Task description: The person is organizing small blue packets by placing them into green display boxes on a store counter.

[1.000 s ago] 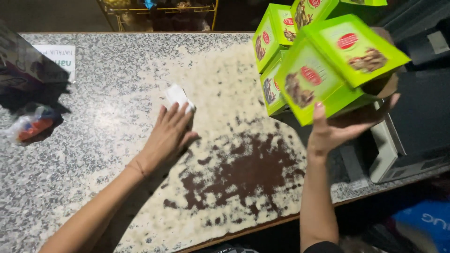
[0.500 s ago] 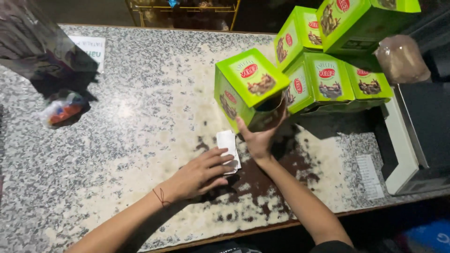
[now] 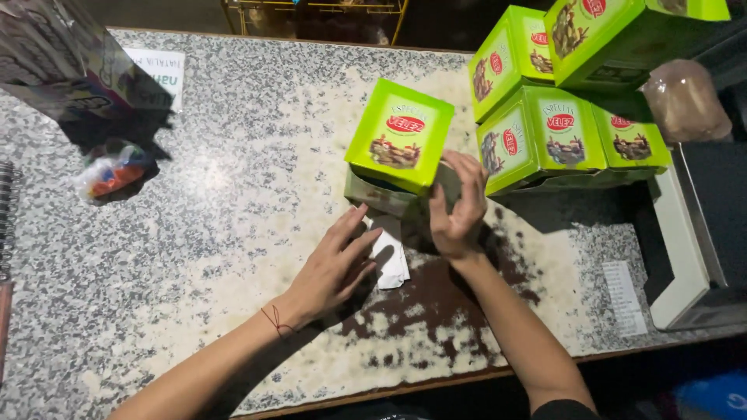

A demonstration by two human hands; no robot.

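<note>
Granite counter [image 3: 194,257], speckled grey and white, runs across the whole view, with a worn brown patch under the wrists. Far left of the fingers a dark glossy bag [image 3: 62,70] stands at the counter's edge, and below it lies a small clear plastic packet [image 3: 109,171] with orange and blue bits inside, crinkled and soft. A white printed sheet [image 3: 159,74] sits beyond that.

Now the left hand [image 3: 331,268]: palm down, fingers spread apart and flat, fingertips touching a small white folded paper [image 3: 387,253] that lies on the stone, its long side running away from the person. A thin red thread circles that wrist.

Just past those fingertips sits the green carton [image 3: 401,134], a boxy cardboard cube, glossy lime with a red oval and a food picture on top (lid face tilted up toward the camera). It rests on the counter, slightly skewed. The right hand [image 3: 459,206] is clamped on its lower right corner, fingers curled round the edge, thumb on the near side.

Right of those fingers, close by, a stack of matching green cartons [image 3: 560,101] crowds the counter, piled in two tiers. Beyond them sits a brownish plastic-wrapped bundle [image 3: 685,97], and a white-edged dark machine [image 3: 692,233] occupies the far right, with a narrow paper slip [image 3: 622,295] beside it.
</note>
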